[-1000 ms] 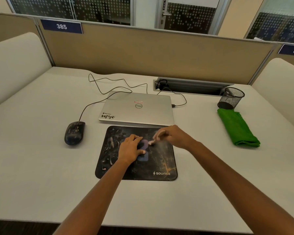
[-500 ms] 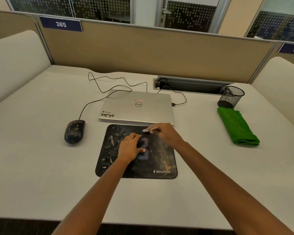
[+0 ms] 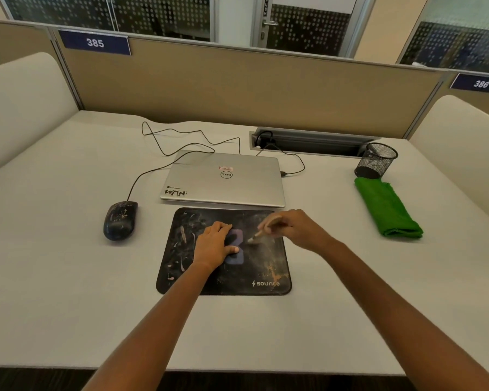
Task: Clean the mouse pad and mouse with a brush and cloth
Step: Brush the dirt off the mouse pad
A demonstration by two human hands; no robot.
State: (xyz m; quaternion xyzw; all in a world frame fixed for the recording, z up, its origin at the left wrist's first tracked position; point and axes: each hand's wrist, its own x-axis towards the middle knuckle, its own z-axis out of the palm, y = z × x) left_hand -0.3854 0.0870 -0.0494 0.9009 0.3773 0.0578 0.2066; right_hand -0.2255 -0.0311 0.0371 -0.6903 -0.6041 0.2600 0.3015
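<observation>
Mid-brushing: left hand, fingers flat, pins the pad; right hand pinches the brush; next strokes should cover its streaked left part.

Left forearm and right forearm: bare along their full visible length. Left hand and right hand: bare, slender fingers.

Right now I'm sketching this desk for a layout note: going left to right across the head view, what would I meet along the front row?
mouse → left hand → brush → right hand → green cloth
</observation>
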